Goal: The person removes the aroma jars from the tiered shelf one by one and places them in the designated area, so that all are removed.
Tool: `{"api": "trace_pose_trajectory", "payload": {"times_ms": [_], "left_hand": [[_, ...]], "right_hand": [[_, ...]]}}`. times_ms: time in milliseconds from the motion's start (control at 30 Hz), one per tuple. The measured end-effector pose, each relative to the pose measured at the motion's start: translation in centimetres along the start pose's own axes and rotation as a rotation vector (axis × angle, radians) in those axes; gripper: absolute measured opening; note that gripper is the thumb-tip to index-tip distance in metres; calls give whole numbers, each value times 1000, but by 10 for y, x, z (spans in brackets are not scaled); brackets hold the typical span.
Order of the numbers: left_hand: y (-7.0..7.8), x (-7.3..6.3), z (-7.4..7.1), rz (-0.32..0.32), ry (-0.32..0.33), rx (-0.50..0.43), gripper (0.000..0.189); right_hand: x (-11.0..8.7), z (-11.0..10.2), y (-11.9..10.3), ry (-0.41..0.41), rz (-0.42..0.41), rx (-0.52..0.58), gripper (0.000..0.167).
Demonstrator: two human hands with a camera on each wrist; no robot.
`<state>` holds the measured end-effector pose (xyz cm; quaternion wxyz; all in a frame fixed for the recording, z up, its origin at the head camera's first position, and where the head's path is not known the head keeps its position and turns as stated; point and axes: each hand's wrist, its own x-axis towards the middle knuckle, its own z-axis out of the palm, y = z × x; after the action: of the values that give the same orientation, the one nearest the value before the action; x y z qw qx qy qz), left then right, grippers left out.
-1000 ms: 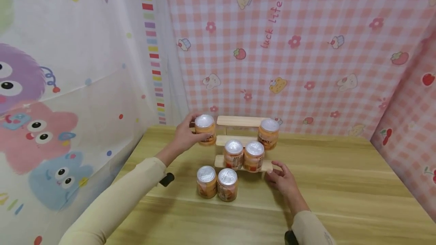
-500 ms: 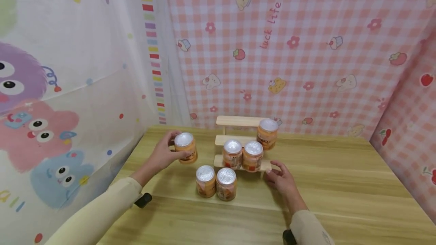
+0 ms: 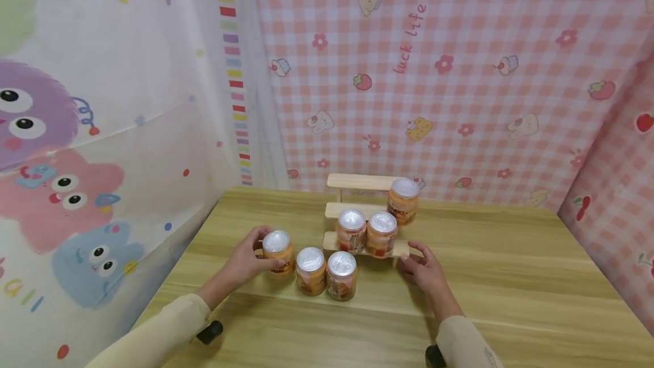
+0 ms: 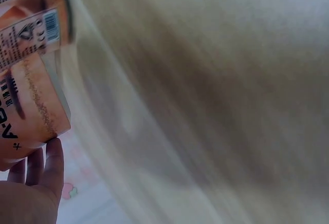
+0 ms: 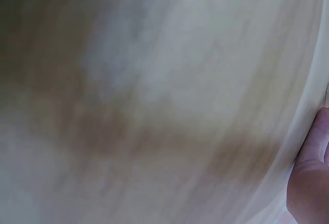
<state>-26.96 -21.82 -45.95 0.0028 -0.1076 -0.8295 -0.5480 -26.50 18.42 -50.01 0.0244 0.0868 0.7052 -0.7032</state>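
On the left of the head view, my left hand (image 3: pixel 244 264) grips an orange can (image 3: pixel 279 260) with a silver lid, fingers behind it and thumb across its front. The left wrist view shows fingers against that can's orange wrapper (image 4: pixel 32 106), close beside another can (image 4: pixel 38 26). Two similar cans, a left one (image 3: pixel 311 277) and a right one (image 3: pixel 342 281), stand side by side on the table. My right hand (image 3: pixel 425 271) holds the right end of the lowest plank of a three-step wooden rack (image 3: pixel 331 241). Only part of that hand (image 5: pixel 308 183) shows in the right wrist view.
Two cans (image 3: pixel 351 237) (image 3: pixel 381 240) stand on the rack's lowest step. Another can (image 3: pixel 403 206) is higher up at its right end. A pink checked cloth (image 3: pixel 460 95) hangs behind the wooden table (image 3: pixel 511 277), and a white printed cloth (image 3: pixel 153 146) hangs left.
My left hand has carried the can away from the rack's upper left, leftward and then down toward the front, beside the two table cans. My right hand has stayed at the rack.
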Motion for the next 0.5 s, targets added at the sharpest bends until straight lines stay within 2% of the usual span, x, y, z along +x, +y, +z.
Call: {"api": "trace_pose_trajectory", "payload": {"times_ms": [233,500], "left_hand": [[-7,-3,9,-37,-2,-24,71],[-13,-5,13,-14,-26,-31,74]], "right_hand": [[0,-1,3,-1,6,4,48],[2,0,2,-3,-1,10,49]]}}
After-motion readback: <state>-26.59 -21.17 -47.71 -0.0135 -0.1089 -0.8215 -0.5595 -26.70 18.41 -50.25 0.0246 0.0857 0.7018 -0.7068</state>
